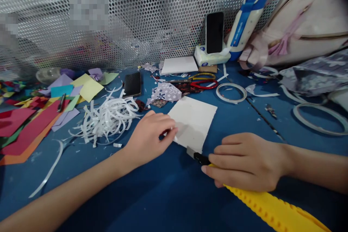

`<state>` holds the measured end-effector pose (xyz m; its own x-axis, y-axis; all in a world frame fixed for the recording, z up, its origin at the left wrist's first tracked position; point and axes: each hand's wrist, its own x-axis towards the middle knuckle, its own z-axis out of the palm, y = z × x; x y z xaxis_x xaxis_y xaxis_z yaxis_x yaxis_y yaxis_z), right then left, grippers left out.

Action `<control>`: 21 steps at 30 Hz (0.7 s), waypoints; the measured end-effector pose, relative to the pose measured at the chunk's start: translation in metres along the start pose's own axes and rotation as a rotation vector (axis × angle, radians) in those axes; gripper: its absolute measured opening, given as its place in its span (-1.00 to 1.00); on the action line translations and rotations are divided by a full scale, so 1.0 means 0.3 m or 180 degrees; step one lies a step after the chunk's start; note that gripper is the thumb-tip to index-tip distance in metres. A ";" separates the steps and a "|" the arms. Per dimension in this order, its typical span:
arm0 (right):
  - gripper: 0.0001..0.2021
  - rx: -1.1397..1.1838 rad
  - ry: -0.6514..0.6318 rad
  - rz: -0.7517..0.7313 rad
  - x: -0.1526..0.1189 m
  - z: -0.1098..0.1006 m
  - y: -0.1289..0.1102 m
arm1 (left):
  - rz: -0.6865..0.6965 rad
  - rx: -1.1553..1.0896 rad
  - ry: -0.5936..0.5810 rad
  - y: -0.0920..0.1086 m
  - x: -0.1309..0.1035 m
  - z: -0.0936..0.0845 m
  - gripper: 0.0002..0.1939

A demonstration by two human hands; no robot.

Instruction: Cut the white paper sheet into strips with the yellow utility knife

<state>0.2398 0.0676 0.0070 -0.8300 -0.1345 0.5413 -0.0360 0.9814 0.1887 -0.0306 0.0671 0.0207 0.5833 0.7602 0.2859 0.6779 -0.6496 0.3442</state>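
A square white board (193, 121) lies on the blue table in the middle of the view. At its left edge is my left hand (152, 136), thumb and fingertips pinched together on something too small to make out. My right hand (244, 161) grips a yellow-handled cutter (274, 206) with a black collar. The cutter's short blade points left, at the board's near corner; whether it touches the board I cannot tell.
A heap of white paper strips (108, 116) and coloured paper sheets (35, 127) lie left. Behind the board are fabric scraps (166, 91), red-handled scissors (203, 84) and a black phone (132, 84). Tape rolls (231, 93) lie right, below a pink bag (312, 21).
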 end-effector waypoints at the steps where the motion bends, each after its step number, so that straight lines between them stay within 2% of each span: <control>1: -0.83 0.0012 -0.0025 0.0014 -0.002 0.000 -0.001 | -0.0045 -0.0010 0.0041 -0.005 -0.001 -0.011 -0.67; 11: -0.79 0.0018 -0.0102 0.0029 -0.008 -0.003 -0.005 | -0.0323 0.0089 0.0656 -0.052 0.010 -0.127 -0.60; 21: -0.80 0.0028 -0.0132 0.0047 -0.009 -0.002 -0.005 | -0.0396 0.0185 0.0858 -0.071 0.002 -0.157 -0.60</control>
<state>0.2425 0.0664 0.0056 -0.8529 -0.1144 0.5094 -0.0283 0.9844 0.1736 -0.0657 0.0817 0.0556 0.3596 0.8034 0.4746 0.7657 -0.5447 0.3420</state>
